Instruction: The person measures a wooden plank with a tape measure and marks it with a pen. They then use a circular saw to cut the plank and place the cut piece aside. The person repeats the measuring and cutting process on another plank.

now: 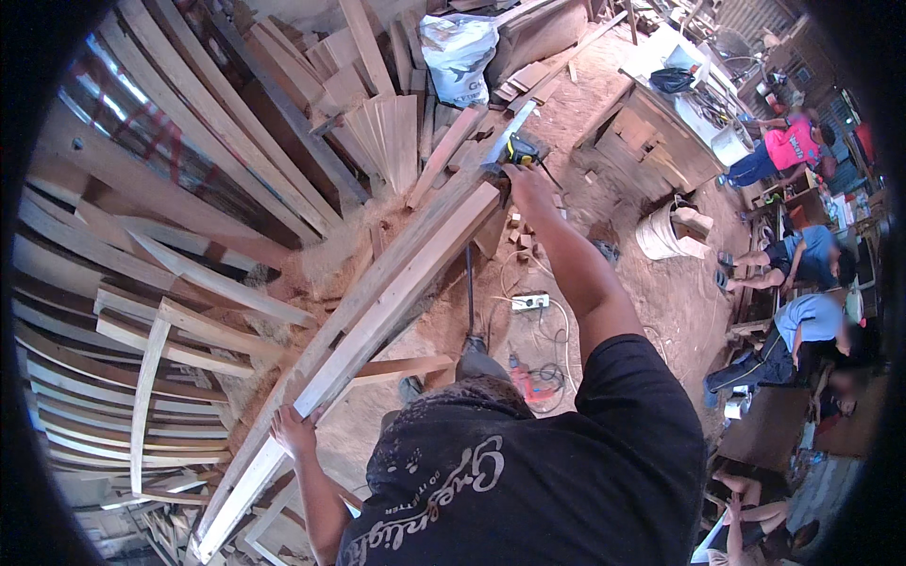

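A long pale wooden beam (pixel 396 300) runs diagonally from the lower left to the upper middle, alongside a darker, rougher beam (pixel 363 307). Around the pale beam's edge, toward its near end, my left hand (pixel 294 431) is closed. My right arm stretches out to the far end of the beams. There my right hand (pixel 527 185) is closed at a yellow and black tape measure (pixel 521 149); its fingers are partly hidden. Whether the tape's blade lies along the wood cannot be made out.
Curved timber strips (pixel 142 415) and planks are stacked on the left. A white sack (pixel 459 57) stands at the back. A power strip (pixel 530 302), cables and a red power tool (pixel 536 382) lie on the dusty floor. A bucket (pixel 661 233) and several people are at the right.
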The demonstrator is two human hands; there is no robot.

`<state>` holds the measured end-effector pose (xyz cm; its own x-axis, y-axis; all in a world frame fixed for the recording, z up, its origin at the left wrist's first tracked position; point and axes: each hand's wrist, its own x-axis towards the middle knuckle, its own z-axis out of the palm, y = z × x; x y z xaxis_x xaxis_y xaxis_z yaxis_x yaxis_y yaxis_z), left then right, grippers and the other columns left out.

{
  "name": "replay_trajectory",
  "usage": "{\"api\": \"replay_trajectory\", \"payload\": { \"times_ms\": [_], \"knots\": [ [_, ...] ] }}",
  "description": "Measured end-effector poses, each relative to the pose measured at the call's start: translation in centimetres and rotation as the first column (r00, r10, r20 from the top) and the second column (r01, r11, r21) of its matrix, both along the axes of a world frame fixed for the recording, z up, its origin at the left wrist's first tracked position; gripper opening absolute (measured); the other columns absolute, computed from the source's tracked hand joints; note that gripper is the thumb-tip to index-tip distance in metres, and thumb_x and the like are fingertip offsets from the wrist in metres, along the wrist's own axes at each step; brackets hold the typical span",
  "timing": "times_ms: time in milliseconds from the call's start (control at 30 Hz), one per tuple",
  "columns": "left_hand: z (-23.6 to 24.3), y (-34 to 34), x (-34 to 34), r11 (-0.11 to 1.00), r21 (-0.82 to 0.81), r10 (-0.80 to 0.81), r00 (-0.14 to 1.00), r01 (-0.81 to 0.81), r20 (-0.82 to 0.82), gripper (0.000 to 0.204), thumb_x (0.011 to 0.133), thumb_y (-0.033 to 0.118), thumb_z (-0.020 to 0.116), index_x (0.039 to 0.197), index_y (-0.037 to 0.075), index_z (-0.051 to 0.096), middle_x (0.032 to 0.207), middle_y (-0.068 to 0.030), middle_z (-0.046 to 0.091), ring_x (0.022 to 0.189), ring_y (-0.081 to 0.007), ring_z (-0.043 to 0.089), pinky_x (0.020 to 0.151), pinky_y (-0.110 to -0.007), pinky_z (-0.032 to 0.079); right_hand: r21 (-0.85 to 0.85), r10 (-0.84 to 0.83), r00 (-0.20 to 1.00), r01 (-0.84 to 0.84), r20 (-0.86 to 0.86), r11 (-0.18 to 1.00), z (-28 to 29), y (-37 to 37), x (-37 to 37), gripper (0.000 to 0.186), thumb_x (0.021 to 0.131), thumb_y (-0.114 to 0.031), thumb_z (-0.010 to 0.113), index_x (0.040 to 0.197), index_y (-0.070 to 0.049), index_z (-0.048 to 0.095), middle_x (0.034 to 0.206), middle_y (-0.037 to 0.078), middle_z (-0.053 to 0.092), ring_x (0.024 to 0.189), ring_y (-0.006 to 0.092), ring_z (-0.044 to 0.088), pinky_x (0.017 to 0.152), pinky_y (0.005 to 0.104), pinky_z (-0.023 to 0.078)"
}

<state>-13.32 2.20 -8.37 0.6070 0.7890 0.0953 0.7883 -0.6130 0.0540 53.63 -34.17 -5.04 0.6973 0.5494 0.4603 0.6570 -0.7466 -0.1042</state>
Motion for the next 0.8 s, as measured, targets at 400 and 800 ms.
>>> {"api": "replay_trajectory", "payload": {
  "times_ms": [400, 800],
  "knots": [
    [0.2, -0.4, -0.3, 0.999, 0.026, 0.023, 1.000, -0.022, -0.008, 0.087, 0.066, 0.086, 0.075, 0.106, 0.009, 0.064, 0.103, -0.0128, 0.068, 0.106, -0.0389, 0.064, 0.099, -0.055, 0.045, -0.179, -0.283, 0.881, 0.230, -0.379, 0.956, 4.8, 1.8, 0.8, 0.029, 0.101, -0.022, 0.058, 0.108, -0.005, 0.080, 0.108, 0.025, 0.078, 0.104, 0.0446, 0.075, 0.090, 0.0558, 0.059],
    [-0.2, -0.5, -0.9, 0.990, -0.070, 0.108, 0.980, -0.121, -0.166, 0.077, 0.070, 0.053, 0.094, 0.125, 0.007, 0.064, 0.119, -0.0156, 0.069, 0.119, -0.0396, 0.061, 0.105, -0.054, 0.046, 0.023, -0.218, 0.918, 0.238, -0.332, 0.971, 4.5, 2.2, -2.6, 0.029, 0.106, -0.030, 0.060, 0.123, -0.014, 0.075, 0.113, 0.019, 0.077, 0.108, 0.0417, 0.074, 0.095, 0.0519, 0.058]
  ]
}}
